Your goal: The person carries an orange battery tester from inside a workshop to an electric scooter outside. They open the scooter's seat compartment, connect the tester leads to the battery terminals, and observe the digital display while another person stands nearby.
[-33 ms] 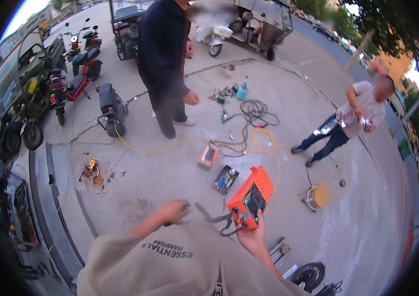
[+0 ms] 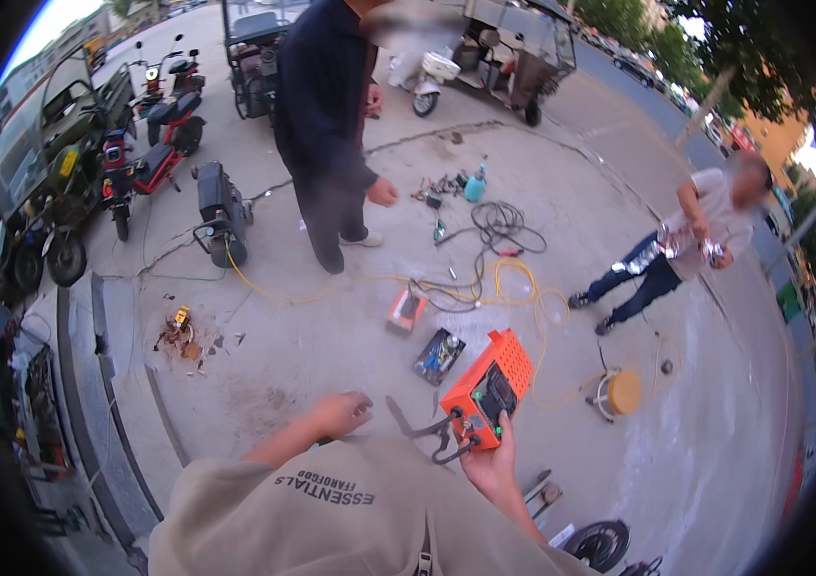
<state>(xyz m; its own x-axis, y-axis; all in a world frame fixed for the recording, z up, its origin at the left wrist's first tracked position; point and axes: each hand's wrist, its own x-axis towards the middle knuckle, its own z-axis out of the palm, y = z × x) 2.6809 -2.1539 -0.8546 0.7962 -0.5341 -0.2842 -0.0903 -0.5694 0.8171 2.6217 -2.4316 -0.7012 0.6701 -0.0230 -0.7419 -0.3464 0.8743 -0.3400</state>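
Observation:
My right hand [image 2: 490,468] grips an orange box-shaped electrical device [image 2: 517,367] by its lower side, thumb over its front edge. The device is tilted, with a dark panel and small green parts on its face and a perforated side. Thick black cables [image 2: 424,428] come out of its near end and hang in front of my sweatshirt. My left hand [image 2: 342,414] is held in front of me with loosely bent fingers and holds nothing. Beyond the device, a black tray of small tools and parts [image 2: 439,356] lies on the ground, next to an orange and white box [image 2: 407,311].
A person in dark clothes [image 2: 326,125] stands ahead; another [image 2: 715,216] at right handles shiny foil-like material. Yellow hose [image 2: 283,297] and black cable [image 2: 499,223] cross the concrete. A compressor-like machine [image 2: 220,206], yellow-topped stool [image 2: 623,392], teal bottle [image 2: 475,185] and parked scooters [image 2: 153,165] stand around.
The view has shifted very slightly, so the ground objects sit a little lower. My hands and the orange device keep nearly the same places.

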